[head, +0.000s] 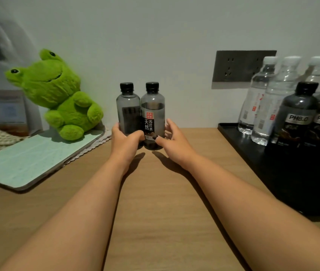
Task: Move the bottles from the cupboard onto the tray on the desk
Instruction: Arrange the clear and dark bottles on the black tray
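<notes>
Two small dark bottles with black caps stand side by side at the middle of the wooden desk (pixel 155 192), near the wall. My left hand (pixel 125 141) is wrapped around the lower part of the left dark bottle (pixel 128 106). My right hand (pixel 172 141) is beside the right dark bottle (pixel 153 112): its thumb tip touches the front, while its fingers are spread just off the bottle's side. The black tray (pixel 253 153) lies at the right of the desk. It holds three clear water bottles (pixel 257 98) with white caps and two dark PH8.0 bottles (pixel 297 116). No cupboard is in view.
A green plush frog (pixel 57 90) leans on the wall at the left, sitting on a pale green mat (pixel 28 157). A grey socket panel (pixel 237 65) is on the wall behind the tray. Bare wood lies between the mat and the tray.
</notes>
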A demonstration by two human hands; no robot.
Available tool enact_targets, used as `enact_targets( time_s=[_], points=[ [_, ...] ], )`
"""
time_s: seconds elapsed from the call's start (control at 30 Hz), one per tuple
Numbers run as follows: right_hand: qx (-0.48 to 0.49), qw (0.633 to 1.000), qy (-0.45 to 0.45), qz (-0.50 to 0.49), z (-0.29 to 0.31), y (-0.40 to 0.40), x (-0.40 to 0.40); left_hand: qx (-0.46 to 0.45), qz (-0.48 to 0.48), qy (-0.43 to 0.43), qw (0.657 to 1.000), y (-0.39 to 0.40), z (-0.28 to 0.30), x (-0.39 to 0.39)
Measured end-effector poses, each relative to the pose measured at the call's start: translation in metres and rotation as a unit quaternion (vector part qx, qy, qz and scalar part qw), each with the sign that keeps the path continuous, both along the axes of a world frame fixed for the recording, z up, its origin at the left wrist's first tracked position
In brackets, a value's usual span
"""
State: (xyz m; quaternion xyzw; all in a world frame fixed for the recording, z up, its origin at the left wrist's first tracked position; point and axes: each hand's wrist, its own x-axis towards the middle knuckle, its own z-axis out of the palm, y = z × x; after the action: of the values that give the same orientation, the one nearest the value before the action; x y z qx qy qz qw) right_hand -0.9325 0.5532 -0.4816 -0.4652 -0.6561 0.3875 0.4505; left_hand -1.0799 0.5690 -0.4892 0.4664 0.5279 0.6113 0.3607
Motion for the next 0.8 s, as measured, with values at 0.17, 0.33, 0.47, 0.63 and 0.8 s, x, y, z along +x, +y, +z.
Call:
enact_targets(
  time_s=[0.17, 0.33, 0.47, 0.63, 0.8],
  points=[
    [0.002, 1.0, 0.019, 0.007, -0.003, -0.018, 0.012, -0.024, -0.044, -0.068, 0.996, -0.015, 0.005, 0.004],
    [-0.001, 0.999, 0.043, 0.002, -0.003, -0.043, 0.027, -0.013, -0.114, -0.119, 0.986, -0.044, 0.009, 0.018],
    [0.016, 0.999, 0.033, -0.036, -0.006, -0.057, 0.033, 0.007, -0.157, -0.115, 0.981, -0.062, 0.009, 0.029],
    [0.021, 0.998, 0.016, -0.056, -0.008, -0.074, 0.043, 0.011, -0.121, -0.102, 0.987, -0.078, 0.007, 0.042],
    [0.033, 0.997, -0.001, -0.069, -0.009, -0.084, 0.043, 0.027, 0.03, -0.017, 0.999, -0.087, 0.002, 0.059]
  ],
)
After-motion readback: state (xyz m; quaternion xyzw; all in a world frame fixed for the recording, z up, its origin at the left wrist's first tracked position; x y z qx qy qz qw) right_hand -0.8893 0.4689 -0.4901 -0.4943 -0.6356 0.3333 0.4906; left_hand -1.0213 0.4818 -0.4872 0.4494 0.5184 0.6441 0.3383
